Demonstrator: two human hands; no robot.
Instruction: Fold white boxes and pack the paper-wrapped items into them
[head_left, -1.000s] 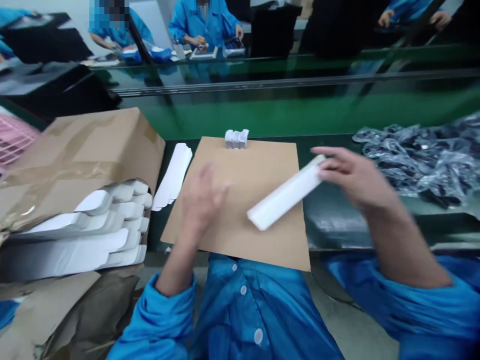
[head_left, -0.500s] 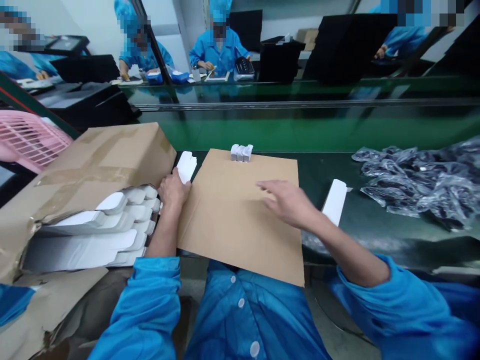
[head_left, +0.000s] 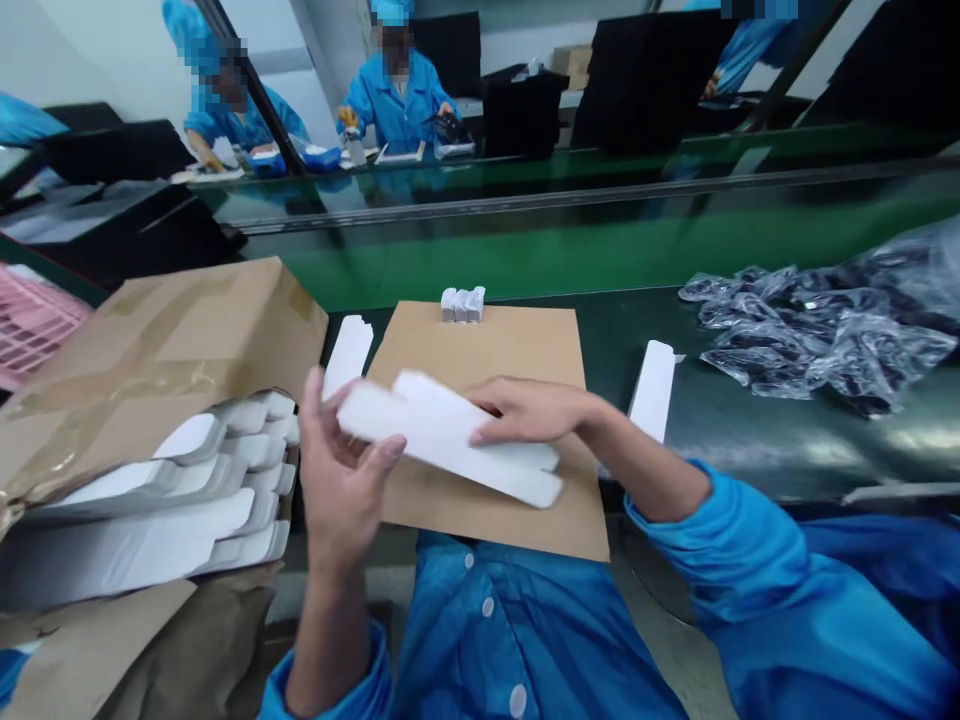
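Observation:
A flat, unfolded white carton [head_left: 450,435] is held between both hands above a brown cardboard sheet [head_left: 517,345]. My left hand [head_left: 345,470] has its thumb and fingers on the carton's left flap end. With thumb and fingers, my right hand [head_left: 525,408] grips the upper edge near the middle. Just behind my left hand lies another flat white carton [head_left: 349,350]. A small row of grey-white pieces [head_left: 463,304] stands at the sheet's far edge. Right of the sheet, beside my right forearm, rests a white box [head_left: 652,390].
At left, an open cardboard box [head_left: 225,310] holds several stacked white cartons [head_left: 217,490]. A pink basket [head_left: 37,325] sits behind it. Plastic-wrapped dark items [head_left: 832,330] are heaped at right. Co-workers [head_left: 401,95] sit beyond the green ledge [head_left: 525,250].
My left hand has lifted a white carton from beside the sheet and brought it over the sheet. My right hand has closed on it. The view has shifted slightly.

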